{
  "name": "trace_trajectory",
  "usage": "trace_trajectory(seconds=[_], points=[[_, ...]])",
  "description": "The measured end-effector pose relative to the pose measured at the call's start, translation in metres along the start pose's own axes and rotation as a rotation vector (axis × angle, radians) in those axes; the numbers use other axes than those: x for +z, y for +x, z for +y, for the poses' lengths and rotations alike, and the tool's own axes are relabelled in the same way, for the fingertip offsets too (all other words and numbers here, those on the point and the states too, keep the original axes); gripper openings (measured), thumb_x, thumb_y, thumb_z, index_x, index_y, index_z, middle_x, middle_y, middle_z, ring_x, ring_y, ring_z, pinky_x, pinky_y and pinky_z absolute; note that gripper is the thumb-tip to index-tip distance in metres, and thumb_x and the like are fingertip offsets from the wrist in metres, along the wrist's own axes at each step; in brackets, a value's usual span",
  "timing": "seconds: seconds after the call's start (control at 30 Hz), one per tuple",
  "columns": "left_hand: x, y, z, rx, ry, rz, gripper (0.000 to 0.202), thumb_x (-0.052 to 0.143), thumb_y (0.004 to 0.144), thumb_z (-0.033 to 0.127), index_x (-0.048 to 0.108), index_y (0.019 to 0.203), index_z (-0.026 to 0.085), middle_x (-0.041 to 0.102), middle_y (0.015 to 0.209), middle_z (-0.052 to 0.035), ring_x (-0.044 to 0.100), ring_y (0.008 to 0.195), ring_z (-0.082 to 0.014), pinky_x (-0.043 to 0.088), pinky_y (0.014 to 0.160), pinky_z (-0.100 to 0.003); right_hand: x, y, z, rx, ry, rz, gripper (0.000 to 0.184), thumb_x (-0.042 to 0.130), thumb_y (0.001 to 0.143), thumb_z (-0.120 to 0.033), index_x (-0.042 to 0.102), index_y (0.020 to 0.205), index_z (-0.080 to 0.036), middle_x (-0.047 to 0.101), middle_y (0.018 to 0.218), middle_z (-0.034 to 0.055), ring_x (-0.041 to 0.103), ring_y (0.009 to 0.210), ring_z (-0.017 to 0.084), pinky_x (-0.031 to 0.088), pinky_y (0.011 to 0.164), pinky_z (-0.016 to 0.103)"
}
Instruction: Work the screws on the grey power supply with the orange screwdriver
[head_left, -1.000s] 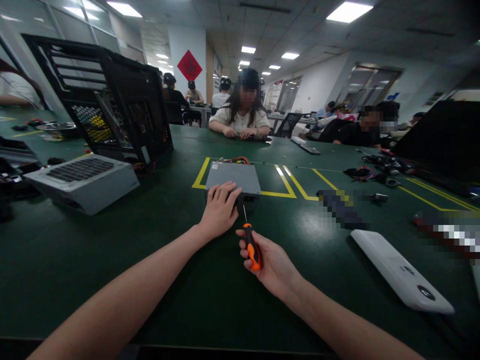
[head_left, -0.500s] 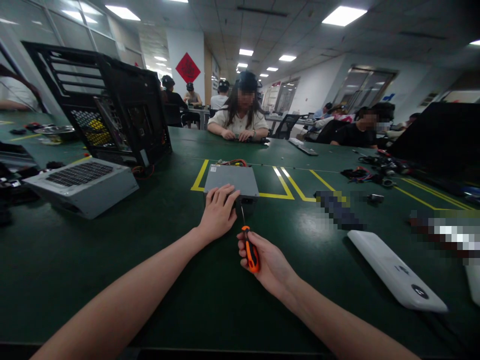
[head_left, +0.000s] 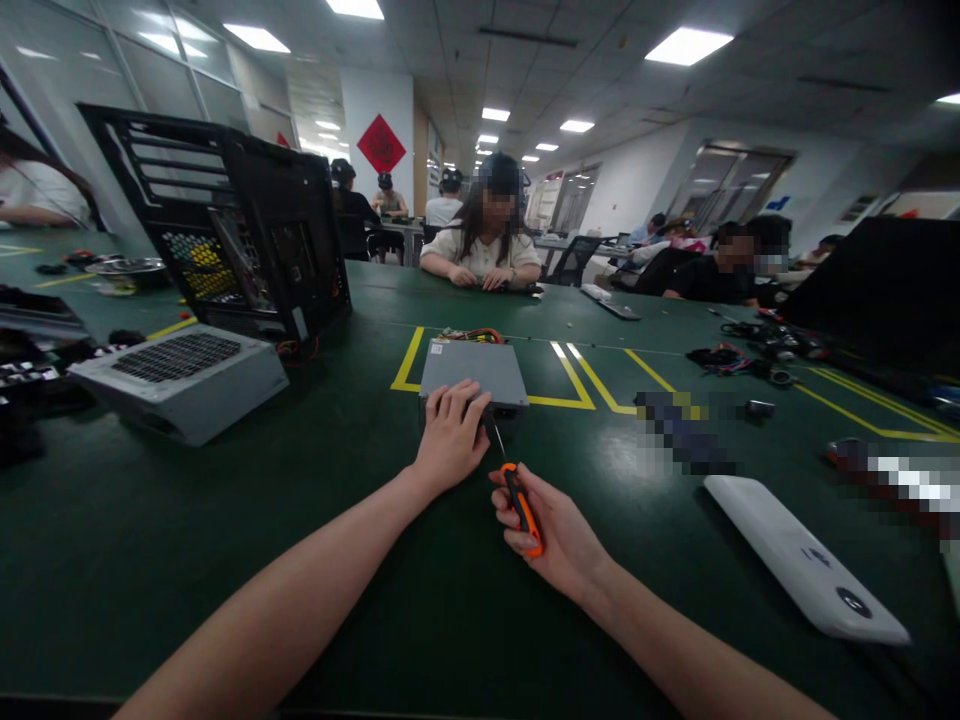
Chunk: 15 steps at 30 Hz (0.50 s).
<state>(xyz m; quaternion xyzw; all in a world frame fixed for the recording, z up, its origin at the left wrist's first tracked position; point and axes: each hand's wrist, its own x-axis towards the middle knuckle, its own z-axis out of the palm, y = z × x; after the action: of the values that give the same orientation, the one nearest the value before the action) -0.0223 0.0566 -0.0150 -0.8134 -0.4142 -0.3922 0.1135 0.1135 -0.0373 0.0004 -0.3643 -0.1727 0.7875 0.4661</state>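
Observation:
A flat grey metal box (head_left: 474,367) with coloured wires at its far end lies on the green table (head_left: 150,540), inside yellow floor-tape lines. My left hand (head_left: 452,436) rests on the box's near edge, fingers curled over it. My right hand (head_left: 551,535) is closed round the orange-and-black handle of a screwdriver (head_left: 519,498). Its shaft points at the box's near face, right beside my left fingers.
A black computer case (head_left: 240,235) stands at the back left with a grey perforated unit (head_left: 184,378) before it. A white panel (head_left: 802,565) lies at the right. Cables and small parts (head_left: 739,358) sit further right. Other people sit across the table.
The camera view shifted slightly, so the hands and box sit a little lower and to the right. The screwdriver handle tilted a bit more to the right. The left hand stays on the box.

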Motion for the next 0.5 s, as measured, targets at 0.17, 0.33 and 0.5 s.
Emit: trace_trajectory(seconds=[0.17, 0.33, 0.5], points=[[-0.0010, -0.0002, 0.0005, 0.000, 0.007, 0.003, 0.040, 0.048, 0.075, 0.017, 0.045, 0.115, 0.018, 0.048, 0.119, -0.0108, 0.038, 0.118, -0.0238, 0.023, 0.101, -0.045, -0.0011, 0.0006, 0.0030, -0.113, -0.039, 0.038, 0.012, 0.064, 0.070, -0.016, 0.053, 0.075, -0.013, 0.054, 0.069, 0.0023, 0.044, 0.052, 0.004, 0.027, 0.037, 0.011], [0.0001, -0.0006, 0.0001, 0.000, 0.007, 0.006, 0.041, 0.049, 0.075, 0.016, 0.045, 0.115, 0.018, 0.048, 0.119, -0.0106, 0.037, 0.119, -0.0237, 0.023, 0.101, -0.044, 0.0047, -0.0029, 0.0042, -0.033, -0.022, 0.069, 0.018, 0.053, 0.080, -0.028, 0.056, 0.086, -0.012, 0.054, 0.070, 0.0036, 0.046, 0.054, 0.006, 0.035, 0.041, 0.013], [-0.0012, -0.0004, 0.0006, 0.002, 0.005, -0.001, 0.040, 0.047, 0.076, 0.017, 0.044, 0.115, 0.018, 0.048, 0.120, -0.0105, 0.036, 0.120, -0.0233, 0.022, 0.102, -0.043, 0.0052, -0.0041, 0.0047, 0.009, 0.025, 0.005, 0.026, 0.047, 0.083, -0.034, 0.056, 0.095, -0.013, 0.052, 0.065, 0.0026, 0.040, 0.046, 0.004, 0.027, 0.035, 0.011]])
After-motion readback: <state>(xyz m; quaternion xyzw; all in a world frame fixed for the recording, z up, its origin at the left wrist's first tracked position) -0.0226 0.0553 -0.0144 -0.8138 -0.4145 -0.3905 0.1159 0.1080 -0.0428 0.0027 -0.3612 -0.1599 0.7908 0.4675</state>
